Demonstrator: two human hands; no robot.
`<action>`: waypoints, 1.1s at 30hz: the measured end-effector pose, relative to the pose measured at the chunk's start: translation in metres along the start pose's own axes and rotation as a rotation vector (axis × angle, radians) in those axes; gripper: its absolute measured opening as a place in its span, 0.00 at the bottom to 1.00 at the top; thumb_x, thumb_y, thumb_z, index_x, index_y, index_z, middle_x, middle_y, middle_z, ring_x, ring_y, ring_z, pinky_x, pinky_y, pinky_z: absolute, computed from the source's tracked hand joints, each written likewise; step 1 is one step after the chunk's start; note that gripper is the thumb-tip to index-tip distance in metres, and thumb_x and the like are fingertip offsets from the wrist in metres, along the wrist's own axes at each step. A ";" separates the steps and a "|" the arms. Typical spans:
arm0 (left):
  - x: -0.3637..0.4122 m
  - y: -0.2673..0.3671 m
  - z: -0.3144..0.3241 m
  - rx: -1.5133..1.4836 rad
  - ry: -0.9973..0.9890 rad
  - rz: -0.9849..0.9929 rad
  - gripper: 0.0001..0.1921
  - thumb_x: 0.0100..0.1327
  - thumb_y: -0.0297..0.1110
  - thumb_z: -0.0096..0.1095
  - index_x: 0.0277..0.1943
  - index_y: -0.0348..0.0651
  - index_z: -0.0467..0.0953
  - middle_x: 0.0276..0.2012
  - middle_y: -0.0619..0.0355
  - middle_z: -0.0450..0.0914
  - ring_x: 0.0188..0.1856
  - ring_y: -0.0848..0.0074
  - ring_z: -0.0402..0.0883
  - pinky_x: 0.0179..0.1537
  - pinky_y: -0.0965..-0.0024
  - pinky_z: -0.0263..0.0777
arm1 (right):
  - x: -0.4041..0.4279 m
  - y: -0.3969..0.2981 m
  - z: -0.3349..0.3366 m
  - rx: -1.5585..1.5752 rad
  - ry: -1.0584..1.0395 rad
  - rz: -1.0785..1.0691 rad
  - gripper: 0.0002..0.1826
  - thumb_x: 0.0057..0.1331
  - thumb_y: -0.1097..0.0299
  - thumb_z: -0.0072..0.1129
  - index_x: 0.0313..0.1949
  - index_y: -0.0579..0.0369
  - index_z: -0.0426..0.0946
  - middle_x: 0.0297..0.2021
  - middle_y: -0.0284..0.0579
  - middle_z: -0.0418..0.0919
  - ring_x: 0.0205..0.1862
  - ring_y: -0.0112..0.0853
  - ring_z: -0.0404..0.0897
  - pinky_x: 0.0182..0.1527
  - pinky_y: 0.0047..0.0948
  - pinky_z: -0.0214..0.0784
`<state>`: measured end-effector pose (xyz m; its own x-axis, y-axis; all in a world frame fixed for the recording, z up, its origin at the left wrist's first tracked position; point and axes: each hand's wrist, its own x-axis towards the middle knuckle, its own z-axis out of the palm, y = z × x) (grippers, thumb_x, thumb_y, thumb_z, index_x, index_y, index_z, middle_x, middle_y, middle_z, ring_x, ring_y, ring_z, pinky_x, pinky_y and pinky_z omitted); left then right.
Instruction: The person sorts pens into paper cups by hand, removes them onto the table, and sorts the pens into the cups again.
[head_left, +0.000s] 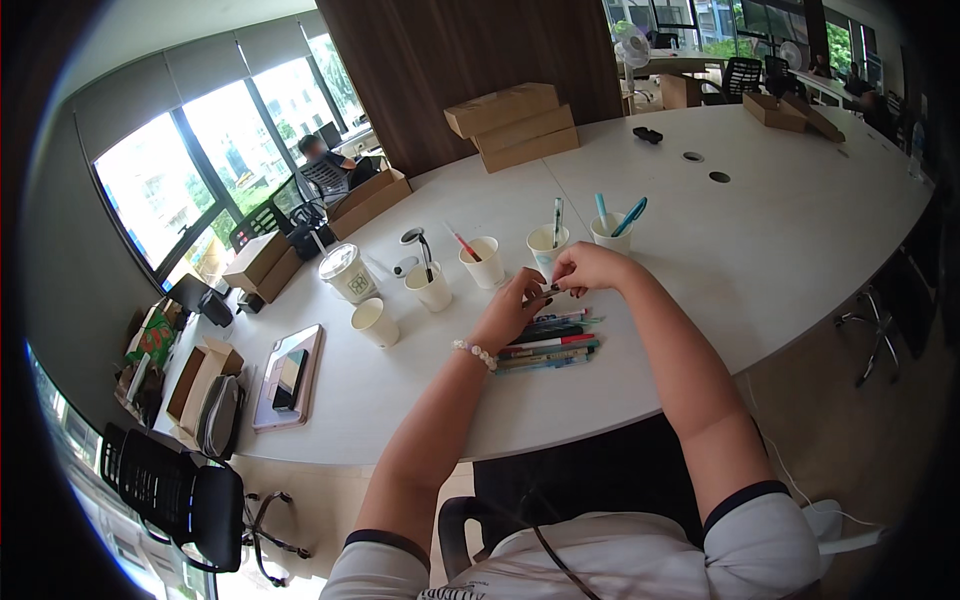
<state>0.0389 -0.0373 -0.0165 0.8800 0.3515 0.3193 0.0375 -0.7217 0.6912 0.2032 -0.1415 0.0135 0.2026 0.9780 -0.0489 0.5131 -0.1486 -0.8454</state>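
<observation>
My left hand (519, 298) and my right hand (592, 267) meet over the table, with a slim pen (553, 292) held between their fingertips. Much of that pen is hidden by the fingers. Just below lies a row of assorted pens (551, 351), partly under my left wrist. Beyond my hands, paper cups stand in a curved line. One cup (545, 238) holds a patterned pen, and another (612, 241) contains turquoise pens. Further left, a cup (484, 271) has a red pen (469, 249) and a cup (430, 294) has black pens. The nearest left cup (379, 328) shows no pen.
A lidded plastic drink cup (349, 274) with a straw stands behind the left cups. On the left, a phone (290, 380) rests on a tablet (262, 401). Stacked cardboard boxes (517, 127) sit at the back. Past the table's left end is an office chair (180, 495).
</observation>
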 end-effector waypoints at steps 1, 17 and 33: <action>0.001 -0.004 0.001 -0.003 -0.005 -0.004 0.13 0.56 0.23 0.60 0.43 0.37 0.67 0.34 0.55 0.76 0.33 0.71 0.75 0.38 0.69 0.70 | 0.002 0.007 -0.002 0.004 -0.002 0.005 0.06 0.59 0.75 0.56 0.36 0.62 0.75 0.26 0.39 0.78 0.25 0.23 0.77 0.27 0.21 0.70; -0.008 -0.020 -0.024 0.085 -0.242 -0.114 0.08 0.57 0.29 0.58 0.36 0.34 0.78 0.27 0.54 0.79 0.30 0.74 0.76 0.35 0.71 0.70 | 0.008 0.005 0.009 -0.238 0.182 -0.127 0.10 0.55 0.67 0.59 0.35 0.57 0.78 0.30 0.43 0.80 0.33 0.31 0.78 0.38 0.28 0.69; -0.004 -0.020 -0.029 -0.111 -0.129 -0.114 0.11 0.62 0.29 0.50 0.44 0.35 0.76 0.29 0.59 0.76 0.31 0.80 0.73 0.35 0.77 0.69 | -0.014 0.047 -0.071 -0.221 0.953 0.227 0.16 0.53 0.62 0.62 0.36 0.62 0.75 0.28 0.46 0.77 0.31 0.38 0.76 0.34 0.32 0.68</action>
<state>0.0213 -0.0074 -0.0125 0.9267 0.3427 0.1542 0.0940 -0.6087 0.7878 0.2836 -0.1727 0.0127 0.8487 0.4122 0.3315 0.5032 -0.4359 -0.7462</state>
